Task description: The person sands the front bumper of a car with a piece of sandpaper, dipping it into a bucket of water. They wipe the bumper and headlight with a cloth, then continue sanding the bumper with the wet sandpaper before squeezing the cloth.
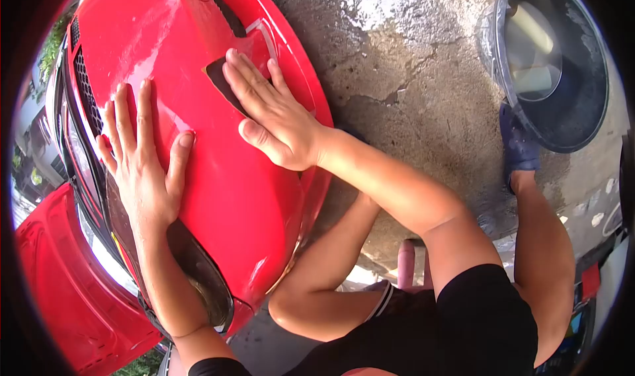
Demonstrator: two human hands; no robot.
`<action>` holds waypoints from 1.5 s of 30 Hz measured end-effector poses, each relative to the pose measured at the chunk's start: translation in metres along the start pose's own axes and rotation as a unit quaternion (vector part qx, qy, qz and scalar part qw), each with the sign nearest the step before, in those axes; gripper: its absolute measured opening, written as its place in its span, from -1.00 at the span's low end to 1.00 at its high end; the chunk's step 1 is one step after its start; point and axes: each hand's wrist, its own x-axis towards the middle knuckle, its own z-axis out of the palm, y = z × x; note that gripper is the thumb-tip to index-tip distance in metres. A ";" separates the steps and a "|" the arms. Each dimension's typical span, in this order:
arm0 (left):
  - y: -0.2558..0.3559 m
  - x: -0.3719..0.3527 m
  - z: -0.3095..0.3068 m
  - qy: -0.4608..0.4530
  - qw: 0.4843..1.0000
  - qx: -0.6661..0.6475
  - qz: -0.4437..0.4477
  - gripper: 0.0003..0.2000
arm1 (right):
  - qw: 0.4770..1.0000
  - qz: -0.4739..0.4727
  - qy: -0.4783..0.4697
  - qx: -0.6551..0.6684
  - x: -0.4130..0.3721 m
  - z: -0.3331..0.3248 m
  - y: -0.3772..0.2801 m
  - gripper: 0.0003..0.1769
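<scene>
My left hand (146, 158) lies flat on the red car bumper (218, 197), fingers spread, holding nothing. Under my right hand (278, 115) is a dark sheet of sandpaper (220, 78) with a brown edge, pressed against the bumper's surface. The fingers of that hand are stretched out over the sheet and hide much of it. Wet, shiny streaks show on the red paint around both hands.
A dark bucket (582, 105) with a clear container and pale pieces inside stands at the upper right on wet concrete (397, 65). My foot in a dark blue shoe (519, 144) is beside it. A red panel (73, 277) stands at the lower left.
</scene>
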 end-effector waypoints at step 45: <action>0.082 0.066 0.019 -0.112 0.980 0.110 0.123 -0.16 | 0.855 0.108 0.365 0.353 -0.024 -0.270 -0.128 -0.52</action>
